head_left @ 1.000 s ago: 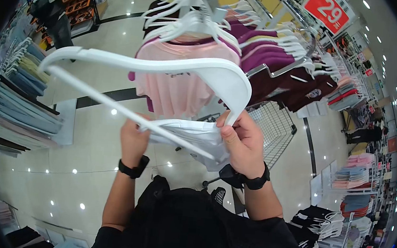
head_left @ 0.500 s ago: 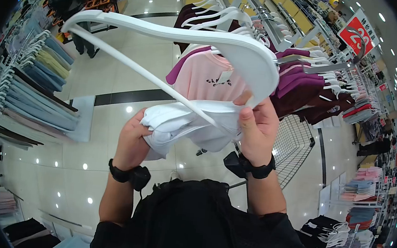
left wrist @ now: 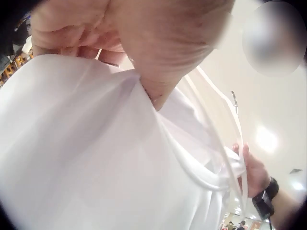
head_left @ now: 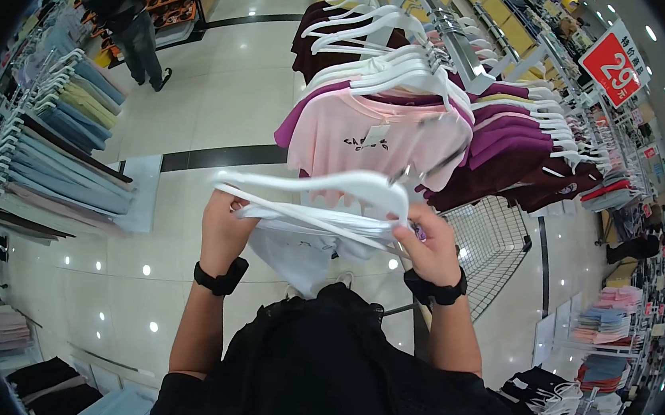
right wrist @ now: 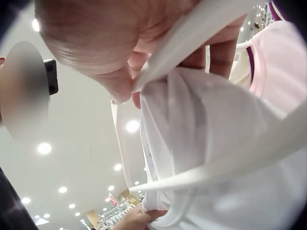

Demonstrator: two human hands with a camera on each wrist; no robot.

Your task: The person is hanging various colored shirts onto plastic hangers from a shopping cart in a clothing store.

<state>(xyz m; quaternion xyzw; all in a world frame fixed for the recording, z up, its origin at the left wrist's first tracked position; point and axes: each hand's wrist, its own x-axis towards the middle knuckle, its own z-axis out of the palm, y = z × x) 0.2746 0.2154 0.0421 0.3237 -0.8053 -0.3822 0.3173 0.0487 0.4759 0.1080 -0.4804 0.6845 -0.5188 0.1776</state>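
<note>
A white clothes hanger (head_left: 335,182) with a metal hook and a lower bar lies sideways in front of my body in the head view. Below and behind its bar hangs a bunched white T-shirt (head_left: 284,252). My left hand (head_left: 226,228) pinches the shirt at the left, close to that end of the hanger. In the left wrist view, the cloth (left wrist: 91,143) drapes down from the thumb. At the other side, my right hand (head_left: 432,249) grips the hanger's end, with shirt fabric (right wrist: 192,110) gathered against the fingers in the right wrist view.
Ahead stands a rack with a pink T-shirt (head_left: 363,134) and purple and dark shirts on white hangers. A wire shopping cart (head_left: 484,250) is to the right. More clothes (head_left: 72,166) hang at the left. A person (head_left: 127,16) stands at the back left.
The hanger has dropped from above the shirt to between my hands, its left end now near my left hand. The shirt is stretched wider, and the pink T-shirt shows more fully behind.
</note>
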